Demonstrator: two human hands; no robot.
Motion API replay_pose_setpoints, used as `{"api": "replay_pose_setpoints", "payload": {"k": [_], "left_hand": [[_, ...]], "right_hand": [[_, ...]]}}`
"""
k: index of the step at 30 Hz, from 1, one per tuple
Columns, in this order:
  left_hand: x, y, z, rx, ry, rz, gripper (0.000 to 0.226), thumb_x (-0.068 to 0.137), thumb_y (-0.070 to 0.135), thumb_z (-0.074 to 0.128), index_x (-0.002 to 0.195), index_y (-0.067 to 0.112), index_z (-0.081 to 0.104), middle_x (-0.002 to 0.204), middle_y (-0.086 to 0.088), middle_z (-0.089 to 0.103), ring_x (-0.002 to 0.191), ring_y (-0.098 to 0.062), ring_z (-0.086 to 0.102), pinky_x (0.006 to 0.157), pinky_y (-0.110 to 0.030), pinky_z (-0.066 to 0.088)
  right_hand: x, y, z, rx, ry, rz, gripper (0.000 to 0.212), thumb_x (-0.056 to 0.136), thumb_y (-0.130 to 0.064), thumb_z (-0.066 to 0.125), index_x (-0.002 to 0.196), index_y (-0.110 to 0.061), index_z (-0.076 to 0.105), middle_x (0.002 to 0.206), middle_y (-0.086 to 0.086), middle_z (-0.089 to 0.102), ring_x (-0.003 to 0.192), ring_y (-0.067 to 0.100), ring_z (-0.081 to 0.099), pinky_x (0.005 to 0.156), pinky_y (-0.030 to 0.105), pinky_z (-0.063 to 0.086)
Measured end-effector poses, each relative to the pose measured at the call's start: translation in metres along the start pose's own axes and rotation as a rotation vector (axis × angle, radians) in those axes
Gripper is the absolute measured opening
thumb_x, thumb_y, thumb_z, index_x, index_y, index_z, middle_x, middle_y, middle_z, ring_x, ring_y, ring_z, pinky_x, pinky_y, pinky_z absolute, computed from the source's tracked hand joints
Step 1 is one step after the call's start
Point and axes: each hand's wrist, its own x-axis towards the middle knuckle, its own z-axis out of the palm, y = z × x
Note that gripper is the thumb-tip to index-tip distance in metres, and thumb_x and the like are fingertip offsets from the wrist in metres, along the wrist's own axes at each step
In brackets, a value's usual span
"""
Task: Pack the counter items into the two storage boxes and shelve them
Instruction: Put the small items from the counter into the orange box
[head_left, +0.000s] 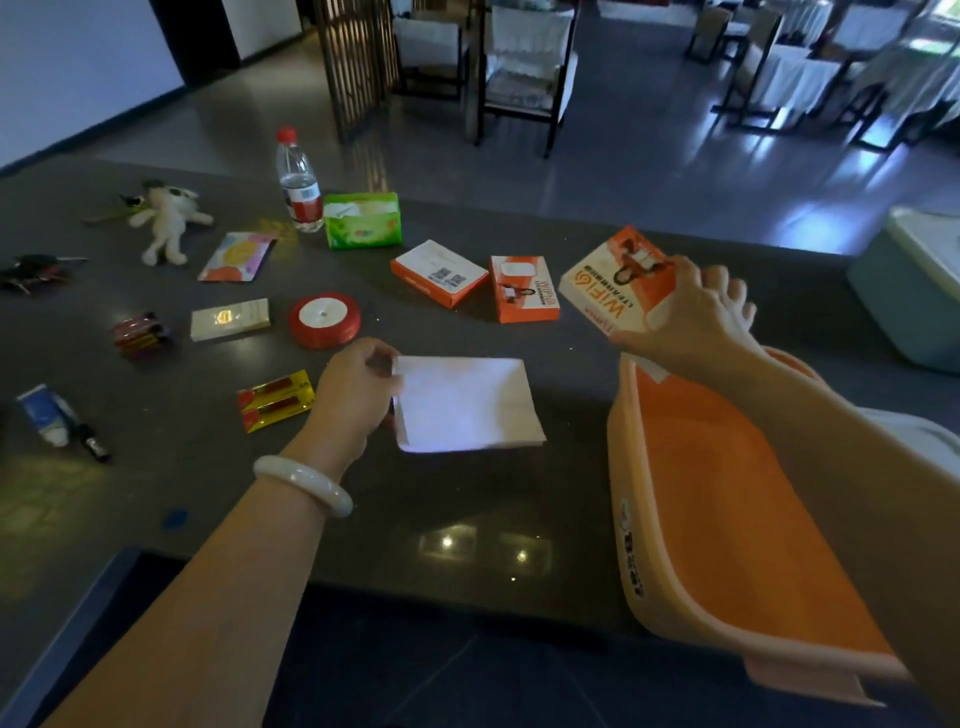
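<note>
orange box (727, 493), wifi carton (608, 291) just beyond

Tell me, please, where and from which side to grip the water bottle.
Probably round the labelled middle of the water bottle, coming from its left: it stands upright, its round body suits a wrapping grip, and the green tissue pack crowds its right.

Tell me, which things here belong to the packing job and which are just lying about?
Part of the job: orange storage box, pale green box, WiFi box in the right hand, white packet in the left hand, tissue pack, water bottle, ribbon spool, plush toy, batteries.
Just there: chairs, wooden screen.
</note>
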Motion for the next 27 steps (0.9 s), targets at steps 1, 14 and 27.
{"api": "replay_pose_setpoints", "payload": {"k": [1, 14, 27], "left_hand": [[-0.005, 0.009, 0.001, -0.024, 0.025, 0.034, 0.027, 0.092, 0.009, 0.060, 0.117, 0.019, 0.055, 0.116, -0.001, 0.055, 0.099, -0.019, 0.055, 0.064, -0.023, 0.046], [-0.085, 0.124, 0.116, -0.126, 0.044, 0.128, 0.026, 0.090, 0.006, 0.060, 0.098, 0.030, 0.059, 0.102, 0.001, 0.066, 0.093, -0.016, 0.063, 0.067, -0.028, 0.048], [-0.118, 0.127, 0.220, 0.049, -0.229, 0.149, 0.026, 0.092, 0.014, 0.058, 0.106, 0.035, 0.053, 0.098, 0.018, 0.060, 0.085, 0.001, 0.057, 0.068, -0.017, 0.042]], "right_hand": [[0.001, 0.012, -0.004, 0.004, 0.001, 0.005, 0.106, 0.067, -0.060, 0.076, 0.148, -0.020, 0.022, 0.141, 0.016, 0.032, 0.128, 0.037, 0.032, 0.108, 0.053, 0.028], [0.023, 0.161, -0.027, -0.013, 0.008, -0.097, 0.112, 0.070, -0.068, 0.068, 0.153, -0.020, 0.011, 0.142, 0.013, 0.031, 0.128, 0.035, 0.029, 0.108, 0.049, 0.027], [0.025, 0.174, -0.003, 0.110, -0.029, -0.233, 0.108, 0.073, -0.074, 0.059, 0.154, -0.021, 0.009, 0.143, 0.008, 0.032, 0.131, 0.030, 0.027, 0.111, 0.048, 0.019]]}}
